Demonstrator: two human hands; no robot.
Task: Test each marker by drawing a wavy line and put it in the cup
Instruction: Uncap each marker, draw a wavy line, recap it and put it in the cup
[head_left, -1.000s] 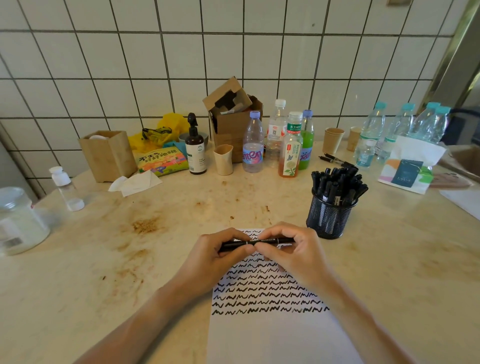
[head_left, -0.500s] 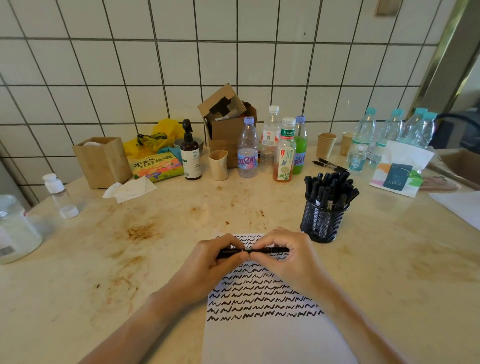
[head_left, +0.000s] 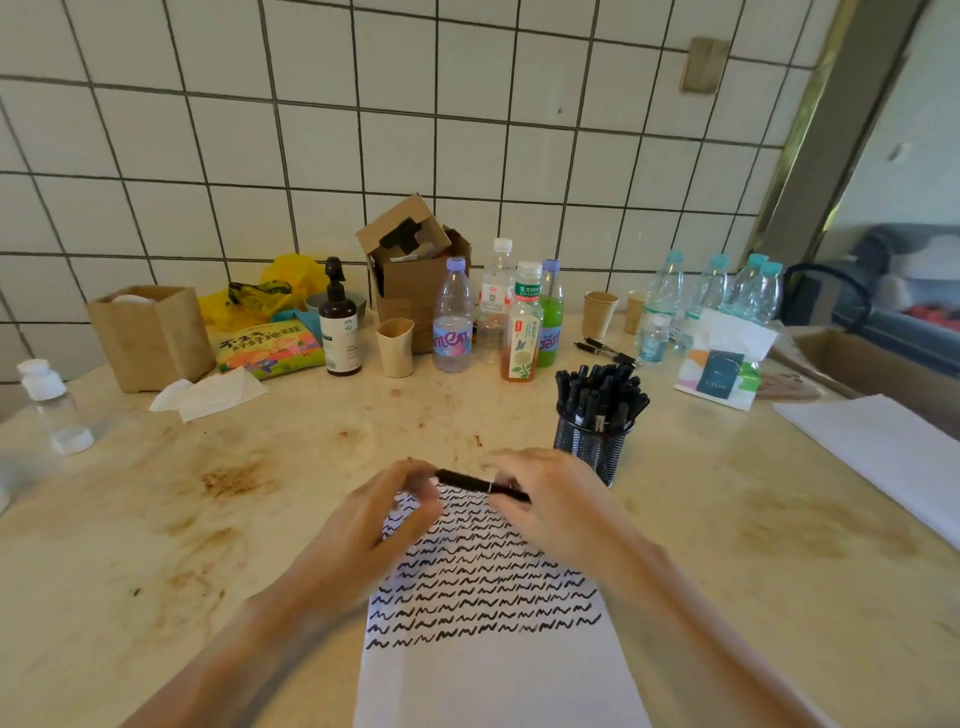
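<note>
The marker (head_left: 480, 484), level half a second ago, is now being tilted above the paper (head_left: 498, 670), pinched by left hand (head_left: 382, 512) and right hand (head_left: 545, 499) fingertips, probably being capped for the cup (head_left: 592, 449) at 2 o'clock.

We hold a black marker (head_left: 480, 485) between both hands, the left hand (head_left: 387, 512) pinching one end and the right hand (head_left: 553, 501) closed on the other, though motion blur hides the fingertips. Under our grip lies a sheet of paper (head_left: 498, 670) with rows of wavy black lines. Just right of the grip stands a mesh cup (head_left: 592, 449) full of markers.
</note>
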